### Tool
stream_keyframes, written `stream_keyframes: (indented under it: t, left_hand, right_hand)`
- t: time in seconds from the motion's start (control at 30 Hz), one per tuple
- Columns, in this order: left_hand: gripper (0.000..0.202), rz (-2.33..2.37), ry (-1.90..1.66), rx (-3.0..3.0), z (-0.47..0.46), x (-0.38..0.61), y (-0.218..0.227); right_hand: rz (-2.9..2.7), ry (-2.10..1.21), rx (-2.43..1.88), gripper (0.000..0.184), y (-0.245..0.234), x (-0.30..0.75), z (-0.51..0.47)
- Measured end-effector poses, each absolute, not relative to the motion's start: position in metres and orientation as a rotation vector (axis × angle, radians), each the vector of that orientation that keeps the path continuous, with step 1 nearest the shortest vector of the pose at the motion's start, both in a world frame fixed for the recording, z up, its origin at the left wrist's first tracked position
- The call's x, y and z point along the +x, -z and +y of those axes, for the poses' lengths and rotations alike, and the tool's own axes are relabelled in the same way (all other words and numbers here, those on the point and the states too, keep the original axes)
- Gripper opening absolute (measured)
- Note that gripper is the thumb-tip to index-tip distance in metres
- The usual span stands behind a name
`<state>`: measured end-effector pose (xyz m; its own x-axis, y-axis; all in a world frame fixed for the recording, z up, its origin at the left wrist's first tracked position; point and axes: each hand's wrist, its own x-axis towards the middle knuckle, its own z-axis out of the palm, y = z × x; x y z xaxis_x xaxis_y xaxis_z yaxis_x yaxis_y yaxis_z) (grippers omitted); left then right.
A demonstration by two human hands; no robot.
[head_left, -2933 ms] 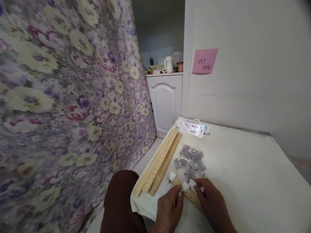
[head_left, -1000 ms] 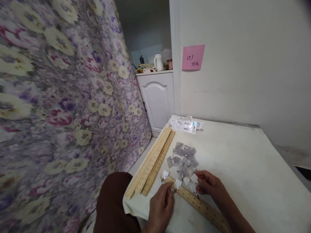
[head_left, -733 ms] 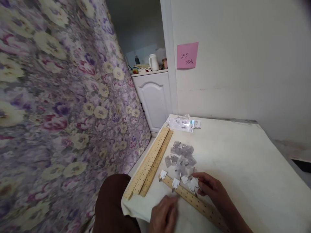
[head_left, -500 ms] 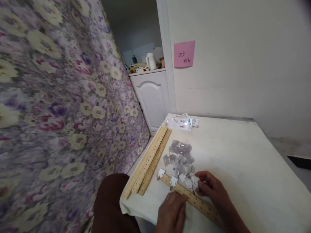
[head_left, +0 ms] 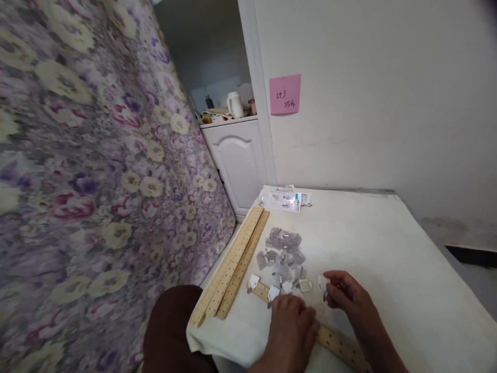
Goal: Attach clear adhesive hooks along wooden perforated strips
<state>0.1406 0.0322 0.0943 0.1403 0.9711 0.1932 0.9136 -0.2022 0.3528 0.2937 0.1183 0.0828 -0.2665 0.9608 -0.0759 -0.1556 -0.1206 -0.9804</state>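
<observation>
My right hand [head_left: 351, 298] pinches a small white square hook [head_left: 323, 284] between thumb and fingertips, just above the cloth. My left hand [head_left: 291, 326] lies over a dotted wooden strip [head_left: 341, 346] with its fingers bent together; what is under the fingertips is hidden. On the strip's far end sits one white hook [head_left: 253, 281], and a second white hook [head_left: 274, 293] is beside my left fingers. More white square pieces lie along the strip's upper edge, including a white-rimmed square [head_left: 305, 285] between my hands.
A pile of translucent grey square hooks [head_left: 285, 239] lies beyond the strip. Several longer dotted wooden strips [head_left: 233, 264] run along the table's left edge. Clear packaging [head_left: 281, 200] lies at the back of the cloth-covered table [head_left: 388, 248]. A floral curtain [head_left: 97, 181] hangs on the left.
My left hand has moved right and up over the strip, covering its middle. The right hand has drawn a hook away to the right of the other white pieces.
</observation>
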Motion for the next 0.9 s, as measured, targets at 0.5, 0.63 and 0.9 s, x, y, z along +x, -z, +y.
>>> stream_keyframes:
  t: [0.5, 0.63, 0.9]
  left_hand:
    - [0.038, 1.734, -0.776, 2.141, 0.048, 0.160, -0.100]
    - [0.024, 1.688, -0.909, 2.131, 0.032, 0.145, -0.096]
    - [0.014, 1.697, -0.928, 2.223, -0.007, 0.110, -0.077]
  right_hand:
    - [-1.240, -1.570, -1.062, 0.030, -0.091, 0.300, 0.118]
    - [-1.334, -1.595, -1.061, 0.033, -0.087, 0.294, 0.114]
    - [-1.706, -1.519, -1.076, 0.023, -0.074, 0.265, 0.099]
